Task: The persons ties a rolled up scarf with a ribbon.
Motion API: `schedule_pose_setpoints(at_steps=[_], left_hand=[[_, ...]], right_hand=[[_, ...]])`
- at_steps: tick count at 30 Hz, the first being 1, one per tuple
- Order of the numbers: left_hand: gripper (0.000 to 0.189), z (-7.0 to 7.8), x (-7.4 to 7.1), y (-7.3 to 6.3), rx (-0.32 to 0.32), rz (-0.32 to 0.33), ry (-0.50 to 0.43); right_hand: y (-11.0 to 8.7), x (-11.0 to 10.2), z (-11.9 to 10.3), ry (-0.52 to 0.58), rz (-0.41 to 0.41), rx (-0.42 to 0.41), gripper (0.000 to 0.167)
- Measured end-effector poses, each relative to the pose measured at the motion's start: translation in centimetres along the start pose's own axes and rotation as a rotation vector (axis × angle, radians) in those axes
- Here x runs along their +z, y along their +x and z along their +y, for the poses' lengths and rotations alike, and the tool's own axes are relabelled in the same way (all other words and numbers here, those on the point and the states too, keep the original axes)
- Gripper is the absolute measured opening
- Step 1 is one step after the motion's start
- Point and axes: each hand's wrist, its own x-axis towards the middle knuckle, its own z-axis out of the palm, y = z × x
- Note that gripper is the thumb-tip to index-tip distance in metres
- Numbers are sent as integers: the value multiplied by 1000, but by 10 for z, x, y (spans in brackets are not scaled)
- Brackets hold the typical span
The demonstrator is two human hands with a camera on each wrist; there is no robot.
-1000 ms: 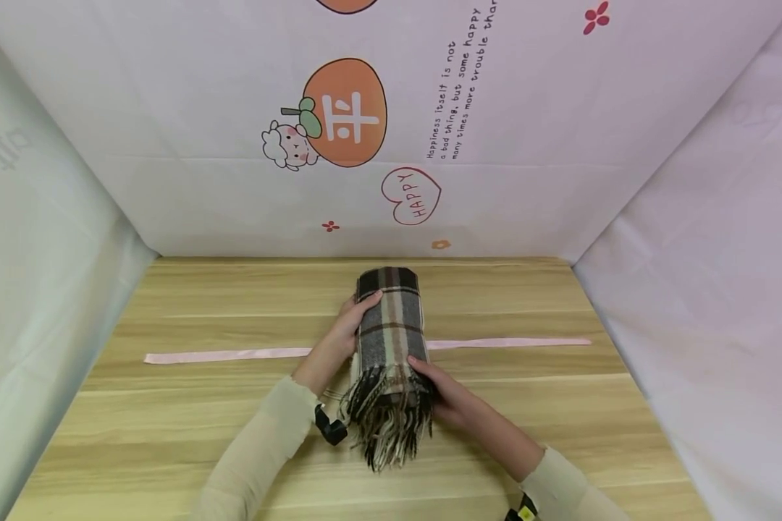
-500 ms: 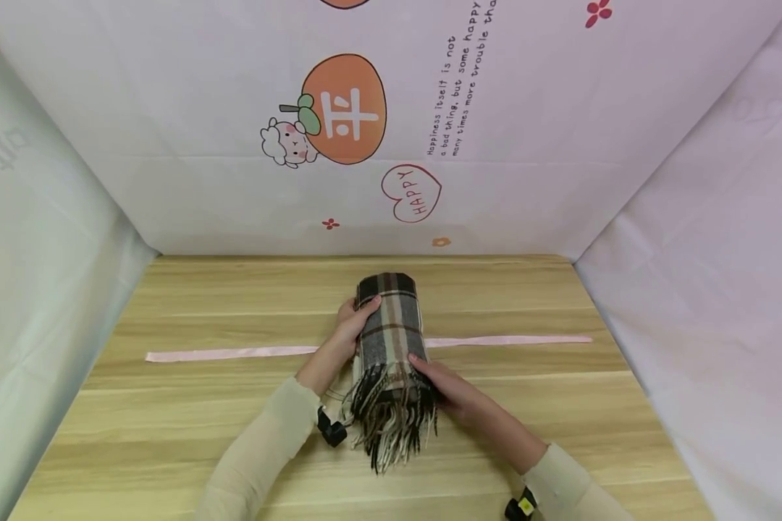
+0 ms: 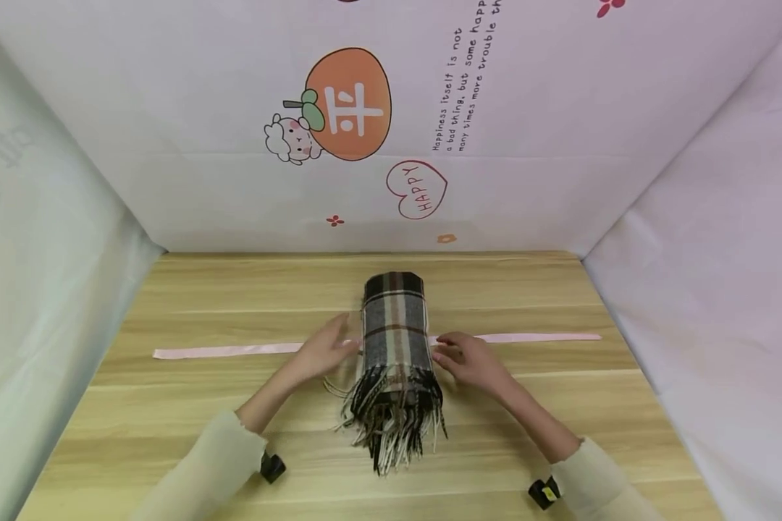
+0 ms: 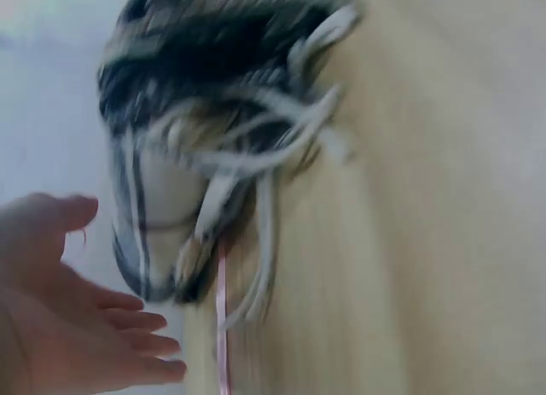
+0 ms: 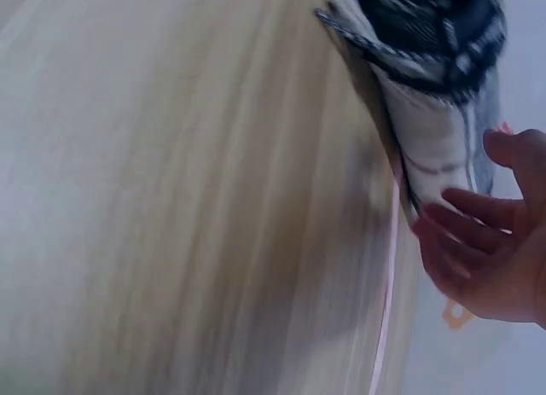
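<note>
A rolled plaid scarf [image 3: 396,333] in grey, black, brown and cream lies lengthwise in mid-table, its fringe [image 3: 397,427] spread toward me. Under it, crosswise, runs a pink ribbon [image 3: 228,352] whose two ends show on either side. My left hand [image 3: 322,351] is just left of the roll, over the ribbon, and in the left wrist view its fingers [image 4: 128,327] are extended and hold nothing. To the right of the roll, my right hand [image 3: 472,360] has loosely bent fingers close to the scarf's side and above the ribbon. Neither hand grips the scarf.
The wood-grain table [image 3: 234,405] is bounded by a printed white cloth wall [image 3: 528,145] behind and plain white cloth at left and right. Black wrist cameras [image 3: 273,468] are strapped near both cream sleeves [image 3: 599,477].
Both hands have let go of the scarf roll and drawn apart, left hand leftward, right hand rightward and farther up, toward the ribbon. The roll stays on the ribbon.
</note>
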Motion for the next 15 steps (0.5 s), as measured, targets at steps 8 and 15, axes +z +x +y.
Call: schedule_pose_setpoints(at_steps=[8, 15], left_hand=[[87, 13, 43, -13, -42, -138, 293], [85, 7, 48, -12, -78, -133, 381]], right_hand=[[1, 21, -18, -83, -90, 34, 72], [7, 28, -25, -117, -165, 147, 77]])
